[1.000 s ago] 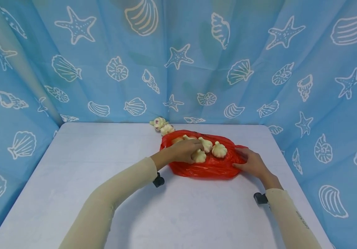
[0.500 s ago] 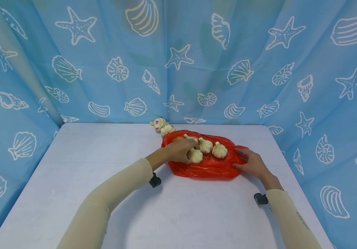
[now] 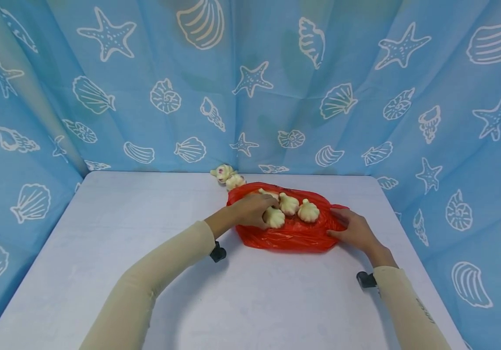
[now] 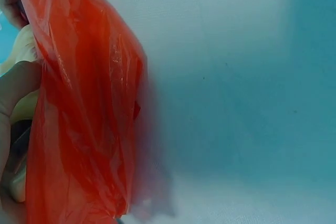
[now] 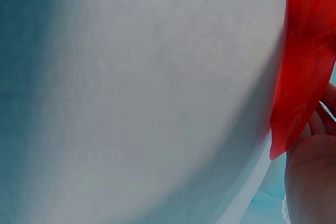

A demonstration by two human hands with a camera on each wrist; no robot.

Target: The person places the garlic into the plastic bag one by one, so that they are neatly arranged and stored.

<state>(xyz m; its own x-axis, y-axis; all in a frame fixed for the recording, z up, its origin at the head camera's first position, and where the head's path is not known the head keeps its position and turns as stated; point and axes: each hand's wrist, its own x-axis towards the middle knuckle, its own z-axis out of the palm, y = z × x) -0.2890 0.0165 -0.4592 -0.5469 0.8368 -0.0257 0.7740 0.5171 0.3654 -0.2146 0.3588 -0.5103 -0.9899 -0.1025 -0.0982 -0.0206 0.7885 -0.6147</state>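
A red plastic bag (image 3: 289,241) lies wide-mouthed on the table with several garlic bulbs in its opening. My left hand (image 3: 251,211) reaches over its left side and holds one garlic bulb (image 3: 276,219) between thumb and fingers. Just right of that are a second garlic bulb (image 3: 288,204) and a third garlic bulb (image 3: 308,211). At the bag's right end, my right hand (image 3: 353,228) grips the plastic edge. The left wrist view has the thumb (image 4: 22,83) at the rim of the bag (image 4: 86,103). Fingers behind the plastic are partly hidden in the right wrist view.
Two more garlic bulbs (image 3: 224,173) sit outside the bag, behind its left end near the table's back edge. The white table (image 3: 123,218) is enclosed at the back and sides by a blue curtain (image 3: 250,116) with shell prints.
My left hand has shifted slightly left, bringing the held garlic bulb with it, then stayed almost still. The right hand keeps its place on the bag.
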